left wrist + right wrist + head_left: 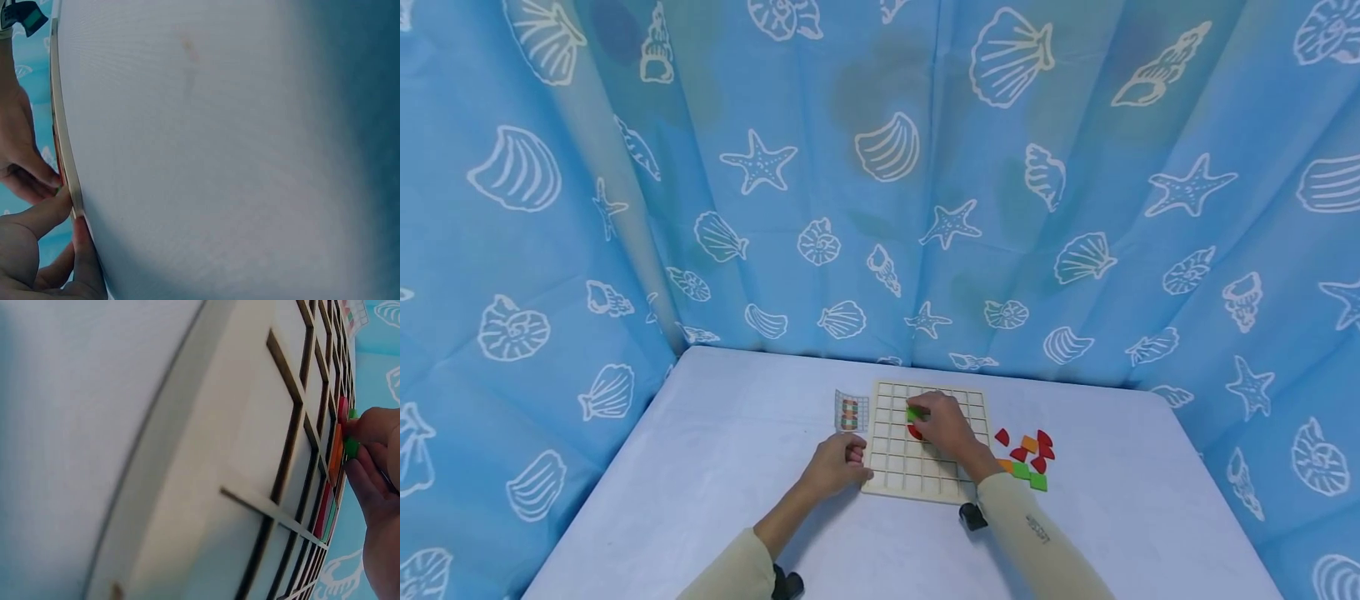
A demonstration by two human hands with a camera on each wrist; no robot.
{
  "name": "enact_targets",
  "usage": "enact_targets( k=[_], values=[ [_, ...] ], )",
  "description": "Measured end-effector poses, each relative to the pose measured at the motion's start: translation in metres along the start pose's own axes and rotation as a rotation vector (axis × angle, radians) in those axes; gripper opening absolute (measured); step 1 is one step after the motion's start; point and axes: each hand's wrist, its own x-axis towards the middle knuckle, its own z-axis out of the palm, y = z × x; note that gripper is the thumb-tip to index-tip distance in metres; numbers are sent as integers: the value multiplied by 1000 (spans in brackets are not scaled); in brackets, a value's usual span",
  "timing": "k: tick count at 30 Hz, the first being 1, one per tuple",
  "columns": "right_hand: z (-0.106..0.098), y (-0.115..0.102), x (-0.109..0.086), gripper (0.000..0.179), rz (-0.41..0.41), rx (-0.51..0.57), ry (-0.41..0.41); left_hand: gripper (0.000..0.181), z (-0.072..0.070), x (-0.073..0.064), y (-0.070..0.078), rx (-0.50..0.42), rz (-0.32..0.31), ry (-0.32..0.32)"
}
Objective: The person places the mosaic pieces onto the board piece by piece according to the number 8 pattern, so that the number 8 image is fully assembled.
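- Beige wood is forming the grid board [895, 461], the landmark for all places below; it is lying flat on the white table [737, 433].
- Right hand [945, 423]: reaching over the board's middle, it is pinching a green piece [913, 413] between thumb and fingertips. Fingers are hiding part of its outline; whether its underside is touching the board cannot be told.
- Left hand [837, 467]: its thumb and curled fingers are gripping the board's left edge, near the close corner.
- Red piece [915, 432]: it is lying on the board, just on the near side of the green one. An orange piece [335, 450] is also lying on the board, beneath the right hand.
- Printed card [851, 413]: it is lying just beside the board's left edge, towards the far corner, and is showing a coloured pattern on a grid.
- Loose pieces [1021, 471]: red, orange and green ones are lying to the right of the board.
- Handling, as a judgement: neat seating is depending on squaring the piece with the grid lines before release, pressing lightly, sparing the red neighbour, and keeping the board steady from its edge.
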Motion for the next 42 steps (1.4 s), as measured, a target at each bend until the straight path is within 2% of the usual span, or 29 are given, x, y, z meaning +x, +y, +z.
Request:
enact_targets(
  k=[9, 15, 22, 26, 29, 33, 38, 42],
  values=[
    [-11, -5, -4, 32, -11, -52, -77, 43, 3, 1, 5, 11, -5, -8],
    [-15, -7, -3, 28, -29, -76, -51, 43, 4, 1, 9, 7, 5, -8],
    [-16, -5, -6, 26, 10, -120, -92, 44, 6, 3, 9, 10, 2, -20],
    [-22, -3, -9, 27, 29, -86, -93, 44, 7, 3, 7, 12, 13, -14],
    [-31, 0, -13, 29, 45, -41, -63, 44, 7, 4, 5, 14, 7, -14],
    [-47, 11, -20, 29, 72, -35, -15, 43, 8, 4, 5, 18, -1, -16],
    [-72, 31, -32, 31, 159, -66, -8, 43, 6, 2, 4, 22, -28, -19],
    [-89, 46, -41, 33, 237, -99, -4, 44, 3, 0, 2, 18, -27, -11]
  ],
)
